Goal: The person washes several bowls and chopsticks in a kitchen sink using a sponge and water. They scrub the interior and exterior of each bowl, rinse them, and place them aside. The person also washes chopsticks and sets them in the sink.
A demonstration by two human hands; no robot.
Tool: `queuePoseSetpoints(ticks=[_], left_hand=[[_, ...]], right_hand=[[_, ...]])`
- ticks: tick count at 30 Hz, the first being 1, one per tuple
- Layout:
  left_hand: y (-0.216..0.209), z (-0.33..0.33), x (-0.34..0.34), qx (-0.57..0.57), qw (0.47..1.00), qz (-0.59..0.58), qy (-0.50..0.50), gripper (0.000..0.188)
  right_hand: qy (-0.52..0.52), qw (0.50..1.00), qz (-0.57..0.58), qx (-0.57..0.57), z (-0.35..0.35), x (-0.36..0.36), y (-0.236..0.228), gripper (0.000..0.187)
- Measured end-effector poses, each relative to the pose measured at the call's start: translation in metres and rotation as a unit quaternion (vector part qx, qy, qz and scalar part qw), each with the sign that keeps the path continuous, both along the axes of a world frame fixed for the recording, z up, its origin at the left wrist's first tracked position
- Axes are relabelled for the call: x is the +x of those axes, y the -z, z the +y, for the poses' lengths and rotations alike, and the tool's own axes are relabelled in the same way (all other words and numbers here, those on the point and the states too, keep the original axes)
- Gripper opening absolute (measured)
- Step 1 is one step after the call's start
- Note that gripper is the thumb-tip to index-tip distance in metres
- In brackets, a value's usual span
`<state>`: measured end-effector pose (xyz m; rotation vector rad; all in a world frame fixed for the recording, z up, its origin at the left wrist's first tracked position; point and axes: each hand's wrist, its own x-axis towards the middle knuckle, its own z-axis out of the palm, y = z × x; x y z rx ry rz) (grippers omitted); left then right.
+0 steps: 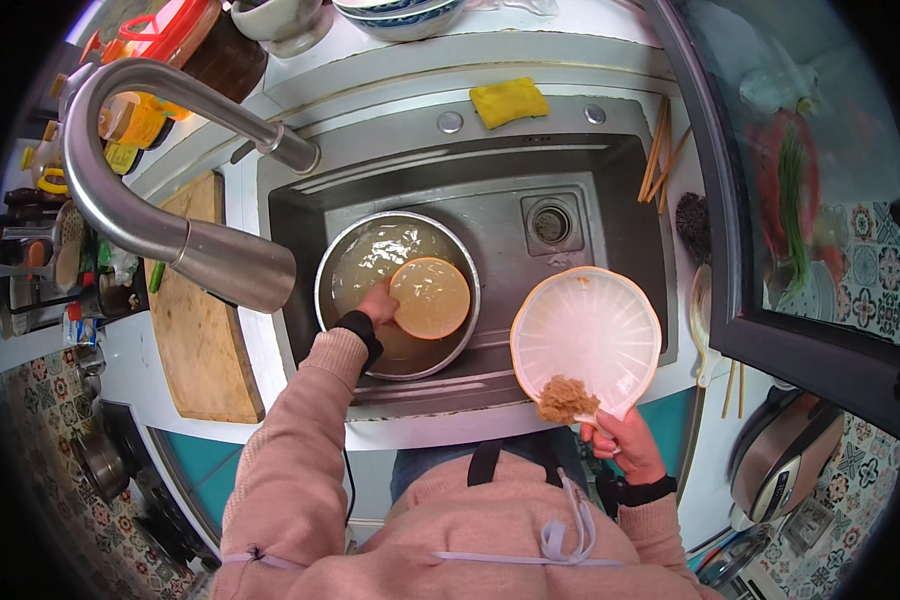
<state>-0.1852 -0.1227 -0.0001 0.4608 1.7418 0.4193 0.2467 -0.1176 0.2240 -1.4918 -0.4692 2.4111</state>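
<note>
A round metal basin (330,350) of murky water stands in the left part of the steel sink (500,220). In it sits a bowl with an orange rim (430,299), filled with the same cloudy water. My left hand (376,303) grips the bowl's left rim, its fingers partly hidden. Over the sink's right front edge, my right hand (627,446) is closed on the near edge of a white scalloped plate (585,335) with an orange rim. A brown, tangled scrubber (567,400) lies on the plate close to my right thumb.
The curved faucet (235,262) reaches over the sink's left side, beside a wooden cutting board (205,330). A yellow sponge (510,102) rests on the back ledge. Chopsticks (657,150), a dark scourer (693,226) and a dark window frame (790,355) are at the right.
</note>
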Motion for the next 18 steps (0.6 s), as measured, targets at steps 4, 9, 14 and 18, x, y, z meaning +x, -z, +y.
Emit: queuePoseSetpoints(ticks=[4,9,14,18], left_hand=[[0.012,-0.014,-0.002,0.01,0.999,-0.039,-0.024,0.057],[-0.025,0.005,-0.02,-0.009,0.961,0.208,0.182,0.051],[-0.146,0.027,0.02,0.355,0.912,0.204,0.033,0.026],[-0.199,0.014,0.097,0.544,0.745,0.23,0.31,0.028]], right_hand=[[0.0,1.0,-0.001,0.005,0.0,0.0,-0.001,0.033],[-0.033,0.999,0.023,0.0,0.008,-0.004,0.003,0.026],[-0.062,0.997,0.04,0.013,0.03,-0.036,0.02,0.025],[-0.061,0.995,0.079,0.014,0.05,-0.077,0.039,0.029]])
